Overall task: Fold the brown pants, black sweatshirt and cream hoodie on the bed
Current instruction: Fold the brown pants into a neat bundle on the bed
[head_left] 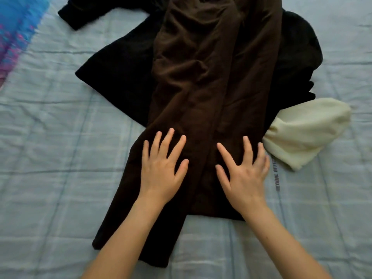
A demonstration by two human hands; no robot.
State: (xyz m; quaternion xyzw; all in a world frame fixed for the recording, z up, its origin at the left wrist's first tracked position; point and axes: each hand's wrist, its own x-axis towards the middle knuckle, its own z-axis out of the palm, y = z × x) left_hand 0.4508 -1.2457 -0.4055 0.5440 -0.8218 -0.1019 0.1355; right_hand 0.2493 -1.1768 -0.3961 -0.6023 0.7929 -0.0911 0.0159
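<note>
Brown pants (203, 81) are laid out lengthwise down the middle of the bed (50, 158), right on top of the black sweatshirt (118, 85), which sticks out on both sides with one sleeve off to the upper left. Cream hoodie (302, 131) is bunched up on the right, partly tucked under the dark stuff. Both hands are flat on the pants, fingers spread, not gripping anything: left hand (163, 170) on one leg, right hand (243, 176) beside it. Bedcover's a pale blue quilted check.
</note>
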